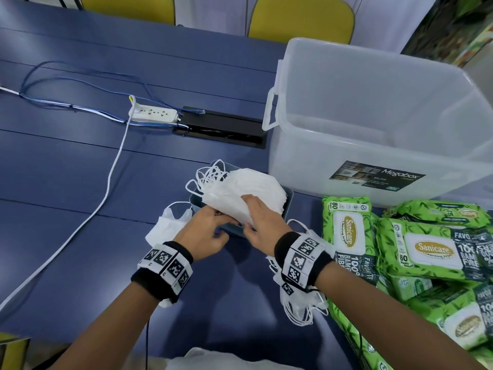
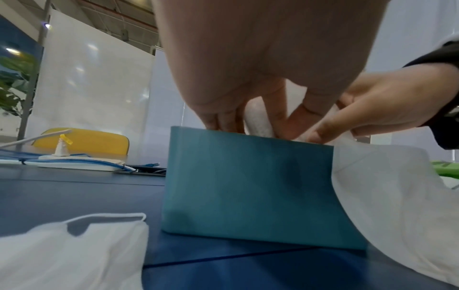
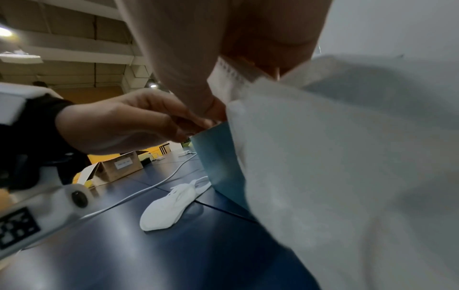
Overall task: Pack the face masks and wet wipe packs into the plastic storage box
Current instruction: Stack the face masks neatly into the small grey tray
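Observation:
A thick stack of white face masks [image 1: 250, 188] sits in a small teal tray [image 1: 289, 194] at the table's middle. My left hand [image 1: 213, 222] reaches into the tray's near end, fingers curled round the stack's lower edge [image 2: 258, 121]. My right hand [image 1: 253, 217] grips the stack from the right, fingers on top and thumb beneath [image 3: 236, 82]. One loose mask [image 1: 165, 225] lies left of the tray, and more masks [image 1: 301, 308] lie under my right wrist. Green wet wipe packs [image 1: 432, 247] are piled at the right. The clear plastic storage box [image 1: 373, 116] stands open behind them.
A white power strip [image 1: 153, 114] with white and blue cables runs across the left of the blue table [image 1: 66, 182], beside a black cable hatch [image 1: 221, 126]. Yellow chairs [image 1: 301, 17] stand beyond the far edge. No items show inside the storage box.

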### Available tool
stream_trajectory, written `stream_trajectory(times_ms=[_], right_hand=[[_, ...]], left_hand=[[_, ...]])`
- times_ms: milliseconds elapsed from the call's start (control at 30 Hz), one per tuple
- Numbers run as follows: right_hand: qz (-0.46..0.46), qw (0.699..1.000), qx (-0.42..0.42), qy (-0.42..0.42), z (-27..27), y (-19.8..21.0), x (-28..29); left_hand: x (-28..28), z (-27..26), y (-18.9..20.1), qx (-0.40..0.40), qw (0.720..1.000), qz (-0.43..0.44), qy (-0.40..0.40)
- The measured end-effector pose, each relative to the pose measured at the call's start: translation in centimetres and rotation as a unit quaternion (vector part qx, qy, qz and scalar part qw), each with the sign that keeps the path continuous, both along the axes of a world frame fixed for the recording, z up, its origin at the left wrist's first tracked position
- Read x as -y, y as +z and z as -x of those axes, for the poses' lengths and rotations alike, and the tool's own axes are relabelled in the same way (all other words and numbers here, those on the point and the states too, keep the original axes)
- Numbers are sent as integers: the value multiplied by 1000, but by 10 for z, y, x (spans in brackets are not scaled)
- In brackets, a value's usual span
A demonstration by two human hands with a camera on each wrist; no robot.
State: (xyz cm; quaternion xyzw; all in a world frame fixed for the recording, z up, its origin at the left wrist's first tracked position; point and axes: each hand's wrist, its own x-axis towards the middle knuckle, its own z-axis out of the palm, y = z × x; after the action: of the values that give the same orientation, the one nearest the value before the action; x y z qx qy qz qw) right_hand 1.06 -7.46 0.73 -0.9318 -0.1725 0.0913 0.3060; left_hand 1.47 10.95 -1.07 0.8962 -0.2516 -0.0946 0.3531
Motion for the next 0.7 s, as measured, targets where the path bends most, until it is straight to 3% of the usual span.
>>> stream_trajectory(times_ms=[100, 200, 267, 400, 467, 533, 700], right_hand=[[39, 999, -14, 6, -3, 3, -7], [78, 997, -28, 6, -7, 7, -13], [102, 994, -38, 10, -10, 9, -18], [166, 985, -38, 12, -14, 14, -30], [193, 981, -33, -1, -14, 14, -36], [205, 978, -23, -13, -11, 12, -39], [209, 977, 23, -36, 0, 1, -34]], left_hand=[[-3, 3, -9, 57, 995, 20, 84], [-9, -1, -6, 100, 958, 57, 264], [-15, -6, -1, 107, 936, 97, 322], [-15, -13, 1, 137, 963, 74, 222], [-8, -15, 0, 98, 981, 39, 163], [-3, -16, -2, 61, 986, 13, 152], [-3, -28, -7, 72, 990, -30, 114]])
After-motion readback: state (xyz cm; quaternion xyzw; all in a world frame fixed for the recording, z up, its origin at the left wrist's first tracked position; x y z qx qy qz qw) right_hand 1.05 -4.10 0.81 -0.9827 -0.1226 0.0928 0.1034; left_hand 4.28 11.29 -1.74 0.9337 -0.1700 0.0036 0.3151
